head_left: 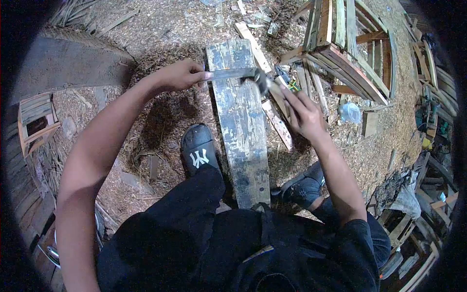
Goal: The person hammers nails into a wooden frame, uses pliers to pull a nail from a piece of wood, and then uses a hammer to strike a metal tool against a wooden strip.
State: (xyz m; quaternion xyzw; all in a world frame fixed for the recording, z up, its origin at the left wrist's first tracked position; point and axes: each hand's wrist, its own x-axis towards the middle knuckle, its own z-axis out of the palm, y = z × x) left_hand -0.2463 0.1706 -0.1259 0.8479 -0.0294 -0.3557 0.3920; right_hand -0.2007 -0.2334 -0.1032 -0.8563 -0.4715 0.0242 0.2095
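My left hand [186, 76] pinches the near end of a flat grey strip [229, 74] between thumb and fingers. The strip lies crosswise over a worn, paint-flecked wooden bench plank [245, 129]. My right hand [307, 116] is wrapped round the handle of a hammer [262, 82]. Its blurred head is right at the strip's far end, near the plank's right edge. The hammer's handle runs down and right into my right fingers. I sit astride the plank, with a black slide sandal [198, 148] to its left.
A slatted wooden frame [335, 53] stands at the upper right. Loose wooden battens [278, 124] and a clear plastic bag [349, 113] lie on the chip-covered ground right of the plank. A large dark timber [82, 68] is at the left, with a small wooden crate [38, 121] below it.
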